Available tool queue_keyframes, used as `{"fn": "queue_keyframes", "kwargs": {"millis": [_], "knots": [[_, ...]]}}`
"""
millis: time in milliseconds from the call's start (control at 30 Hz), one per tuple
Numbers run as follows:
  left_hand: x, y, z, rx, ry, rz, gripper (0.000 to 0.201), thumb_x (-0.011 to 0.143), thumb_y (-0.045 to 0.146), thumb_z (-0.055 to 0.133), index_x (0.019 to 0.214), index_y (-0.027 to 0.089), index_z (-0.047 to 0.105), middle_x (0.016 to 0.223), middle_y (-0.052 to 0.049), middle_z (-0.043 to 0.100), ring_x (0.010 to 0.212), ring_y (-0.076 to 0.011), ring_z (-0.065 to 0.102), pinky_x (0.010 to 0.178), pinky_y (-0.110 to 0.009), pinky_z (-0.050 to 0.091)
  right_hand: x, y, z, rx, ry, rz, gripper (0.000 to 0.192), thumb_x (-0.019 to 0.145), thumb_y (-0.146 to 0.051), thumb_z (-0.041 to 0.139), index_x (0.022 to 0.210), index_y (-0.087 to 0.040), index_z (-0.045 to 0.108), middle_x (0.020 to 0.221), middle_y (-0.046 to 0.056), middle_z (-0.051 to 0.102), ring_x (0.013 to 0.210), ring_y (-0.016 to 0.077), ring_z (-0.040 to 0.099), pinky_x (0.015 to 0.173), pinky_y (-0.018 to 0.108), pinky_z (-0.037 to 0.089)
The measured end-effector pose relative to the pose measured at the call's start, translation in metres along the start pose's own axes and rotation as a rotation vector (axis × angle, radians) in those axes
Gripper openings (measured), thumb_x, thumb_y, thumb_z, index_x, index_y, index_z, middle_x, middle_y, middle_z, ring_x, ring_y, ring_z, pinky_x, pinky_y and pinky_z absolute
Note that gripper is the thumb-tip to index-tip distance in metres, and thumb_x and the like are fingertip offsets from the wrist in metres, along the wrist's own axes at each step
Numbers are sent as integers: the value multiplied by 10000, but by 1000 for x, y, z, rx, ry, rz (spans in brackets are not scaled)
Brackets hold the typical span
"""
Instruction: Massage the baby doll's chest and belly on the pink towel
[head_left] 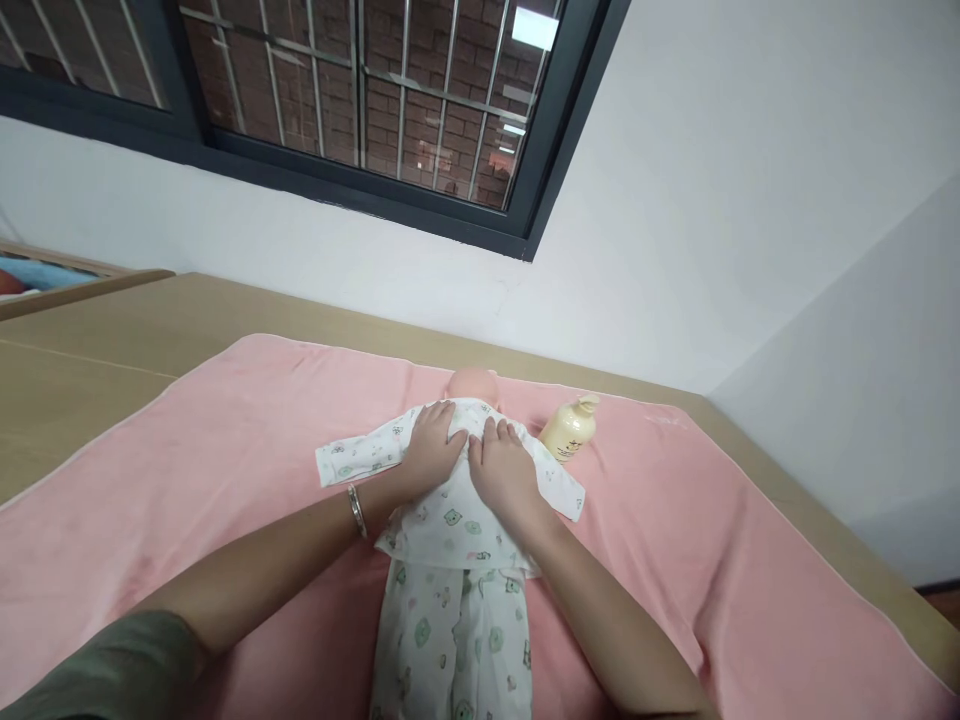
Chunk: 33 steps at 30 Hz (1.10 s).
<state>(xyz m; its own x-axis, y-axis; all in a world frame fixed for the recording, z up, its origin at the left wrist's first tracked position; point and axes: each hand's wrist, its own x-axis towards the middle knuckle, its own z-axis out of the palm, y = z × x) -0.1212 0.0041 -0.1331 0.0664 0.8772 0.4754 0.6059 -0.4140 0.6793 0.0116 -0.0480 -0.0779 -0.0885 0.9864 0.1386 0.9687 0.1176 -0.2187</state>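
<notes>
A baby doll [472, 384] lies stretched out on a pink blanket, its head pointing away from me. It wears a white printed top [457, 525] and matching printed trousers [420, 630]. Both sleeves are spread out to the sides. My left hand [433, 445] rests flat on the upper left of the top, fingers extended. On the upper right of the top lies my right hand [506, 470], also flat, the thumbs close together near the middle. Whether the doll is face up or face down I cannot tell.
The pink blanket [247, 460] covers much of a wooden surface [217, 310]. A cream pump bottle [570, 428] stands just right of the doll's shoulder. Behind are a white wall [675, 200] and a dark-framed window [525, 215] with metal bars. A wooden-edged bin [90, 290] is at far left.
</notes>
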Motion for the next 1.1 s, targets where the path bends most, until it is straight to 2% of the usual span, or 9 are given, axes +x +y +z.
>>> {"fn": "queue_keyframes", "kwargs": {"millis": [133, 333, 400, 567, 667, 767, 900, 1000, 1100], "knots": [[2, 2, -2, 132, -55, 4, 471, 927, 297, 438, 1330, 96, 575, 1395, -199, 610, 1344, -335, 525, 1189, -518, 355, 1, 3, -2, 19, 7, -63, 571, 1068, -341, 312, 1520, -10, 421, 1530, 273, 457, 1497, 317, 358, 1215, 451, 271], [-18, 12, 2, 402, -26, 167, 456, 977, 254, 366, 1364, 71, 524, 1406, -214, 594, 1377, -332, 499, 1172, -515, 368, 32, 37, -8, 142, -166, -125, 759, 1041, -557, 371, 1597, -47, 286, 1667, 220, 224, 1568, 330, 161, 1262, 437, 168], [-18, 15, -1, 425, -35, 189, 451, 971, 243, 376, 1354, 62, 531, 1393, -220, 602, 1358, -336, 514, 1159, -505, 381, 36, 40, -7, 126, -184, -145, 777, 1037, -576, 371, 1602, -52, 274, 1664, 216, 238, 1566, 339, 165, 1261, 449, 171], [5, 11, -17, 396, -189, 91, 397, 979, 280, 365, 1224, 87, 612, 1282, -197, 674, 1236, -313, 601, 1079, -452, 453, 10, 10, 2, -76, -8, -63, 643, 1068, -427, 326, 1551, -4, 363, 1560, 275, 413, 1488, 376, 350, 1224, 509, 245], [14, 7, -21, 418, -252, 89, 419, 1000, 305, 338, 1191, 68, 626, 1226, -205, 696, 1180, -309, 634, 1042, -440, 475, -10, -9, 4, -183, 33, -98, 617, 1058, -360, 346, 1541, 23, 369, 1539, 324, 408, 1465, 402, 384, 1205, 527, 273], [9, 7, -16, 479, -182, 95, 441, 1005, 296, 347, 1259, 37, 598, 1301, -230, 661, 1251, -319, 606, 1093, -454, 438, -9, -7, -1, -163, 0, -156, 595, 1049, -321, 356, 1535, 22, 383, 1542, 325, 403, 1468, 396, 385, 1208, 507, 273], [-12, 13, -4, 539, -79, 109, 480, 1002, 300, 382, 1343, 6, 548, 1370, -270, 612, 1326, -357, 557, 1118, -494, 409, 22, 20, -13, -5, -96, -176, 555, 1061, -296, 298, 1530, -19, 407, 1561, 254, 425, 1494, 312, 364, 1213, 416, 276], [-22, 16, 0, 553, -67, 161, 510, 1002, 289, 376, 1388, -16, 511, 1436, -287, 559, 1385, -375, 504, 1139, -512, 390, 41, 35, -15, 64, -134, -149, 549, 1075, -369, 282, 1486, -57, 470, 1558, 213, 450, 1492, 280, 368, 1201, 392, 286], [-18, 17, -5, 516, -116, 166, 521, 1001, 290, 371, 1406, -9, 506, 1473, -270, 536, 1417, -374, 472, 1168, -513, 364, 41, 34, -11, 43, -125, -116, 554, 1078, -387, 275, 1469, -53, 484, 1564, 218, 440, 1498, 290, 355, 1209, 406, 263]]}}
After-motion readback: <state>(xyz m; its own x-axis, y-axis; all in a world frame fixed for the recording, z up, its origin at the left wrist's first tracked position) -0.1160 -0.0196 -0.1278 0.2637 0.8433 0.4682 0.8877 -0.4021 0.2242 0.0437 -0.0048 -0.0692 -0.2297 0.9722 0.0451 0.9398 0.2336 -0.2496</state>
